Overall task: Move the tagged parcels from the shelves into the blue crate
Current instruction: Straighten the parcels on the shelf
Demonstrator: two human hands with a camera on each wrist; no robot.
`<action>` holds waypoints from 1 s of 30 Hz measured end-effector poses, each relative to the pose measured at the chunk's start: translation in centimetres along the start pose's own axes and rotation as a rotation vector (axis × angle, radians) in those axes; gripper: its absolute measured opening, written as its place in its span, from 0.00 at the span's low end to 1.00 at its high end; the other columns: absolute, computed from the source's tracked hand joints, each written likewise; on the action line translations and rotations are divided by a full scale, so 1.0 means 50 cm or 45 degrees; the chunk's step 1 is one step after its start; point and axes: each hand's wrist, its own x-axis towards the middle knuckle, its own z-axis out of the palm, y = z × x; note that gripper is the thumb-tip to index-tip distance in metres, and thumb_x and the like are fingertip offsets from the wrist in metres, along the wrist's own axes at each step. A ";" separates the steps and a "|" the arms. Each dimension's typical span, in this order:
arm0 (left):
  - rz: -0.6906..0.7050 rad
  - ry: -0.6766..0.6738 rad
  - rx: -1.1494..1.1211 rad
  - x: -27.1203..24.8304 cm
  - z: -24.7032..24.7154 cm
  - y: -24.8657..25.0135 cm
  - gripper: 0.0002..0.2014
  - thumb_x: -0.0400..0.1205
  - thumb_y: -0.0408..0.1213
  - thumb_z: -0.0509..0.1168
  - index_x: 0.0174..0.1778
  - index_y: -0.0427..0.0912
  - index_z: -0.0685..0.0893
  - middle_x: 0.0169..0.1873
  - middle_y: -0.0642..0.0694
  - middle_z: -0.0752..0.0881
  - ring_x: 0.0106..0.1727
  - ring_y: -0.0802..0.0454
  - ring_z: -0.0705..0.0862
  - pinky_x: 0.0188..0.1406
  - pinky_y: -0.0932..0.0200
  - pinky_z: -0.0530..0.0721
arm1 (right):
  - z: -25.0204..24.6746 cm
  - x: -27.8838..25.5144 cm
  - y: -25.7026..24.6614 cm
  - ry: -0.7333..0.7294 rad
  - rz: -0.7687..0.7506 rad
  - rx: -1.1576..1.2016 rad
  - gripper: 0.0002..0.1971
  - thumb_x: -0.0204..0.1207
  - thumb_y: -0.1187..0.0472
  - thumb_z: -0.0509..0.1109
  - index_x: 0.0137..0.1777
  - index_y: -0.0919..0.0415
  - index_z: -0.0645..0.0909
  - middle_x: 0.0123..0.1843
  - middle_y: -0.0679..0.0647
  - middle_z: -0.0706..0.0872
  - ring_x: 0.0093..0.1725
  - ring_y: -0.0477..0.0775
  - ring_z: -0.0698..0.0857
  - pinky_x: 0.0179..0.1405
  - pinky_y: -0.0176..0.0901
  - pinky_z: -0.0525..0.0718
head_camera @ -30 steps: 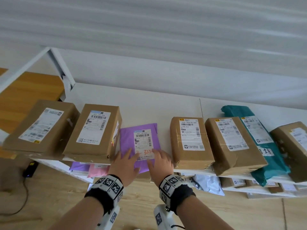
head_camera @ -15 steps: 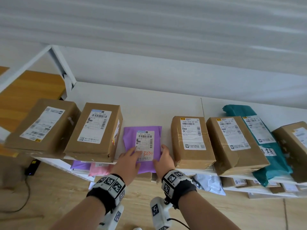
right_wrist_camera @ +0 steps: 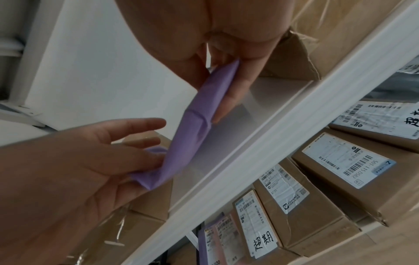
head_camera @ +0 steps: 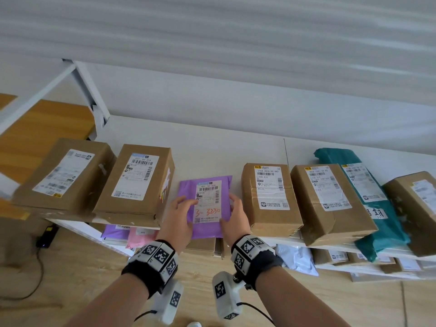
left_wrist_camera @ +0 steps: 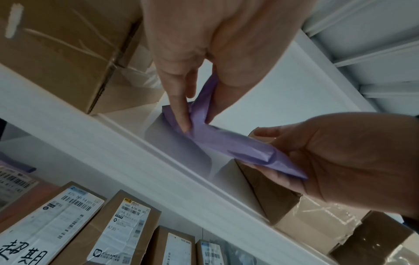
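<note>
A flat purple mailer parcel (head_camera: 207, 185) with a white label and red handwriting lies between two cardboard boxes on the top shelf (head_camera: 212, 149). Its near end sticks out past the shelf's front edge. My left hand (head_camera: 186, 213) pinches its left near corner, thumb on the label and fingers underneath. My right hand (head_camera: 232, 213) grips its right side. The left wrist view shows the parcel (left_wrist_camera: 226, 143) raised off the shelf board, held by the left hand (left_wrist_camera: 192, 100) and right hand (left_wrist_camera: 283, 152). In the right wrist view the parcel (right_wrist_camera: 195, 129) bends between both hands. The blue crate is out of view.
Cardboard boxes (head_camera: 136, 180) (head_camera: 269, 197) flank the parcel closely. Further boxes and a teal mailer (head_camera: 368, 197) fill the shelf to the right. Lower shelves (left_wrist_camera: 136, 170) hold several labelled boxes and mailers. A wooden floor and a black cable (head_camera: 35, 279) lie below.
Both hands went from lying flat on the parcel's near end to gripping its sides. The parcel has come toward me and its near end has lifted off the shelf.
</note>
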 end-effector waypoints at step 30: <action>0.143 0.229 -0.718 -0.056 -0.164 0.126 0.46 0.75 0.26 0.74 0.83 0.57 0.57 0.76 0.65 0.62 0.78 0.65 0.59 0.76 0.54 0.66 | -0.124 -0.096 -0.150 0.096 -0.400 0.146 0.40 0.77 0.76 0.66 0.82 0.46 0.53 0.60 0.42 0.77 0.56 0.37 0.79 0.48 0.30 0.84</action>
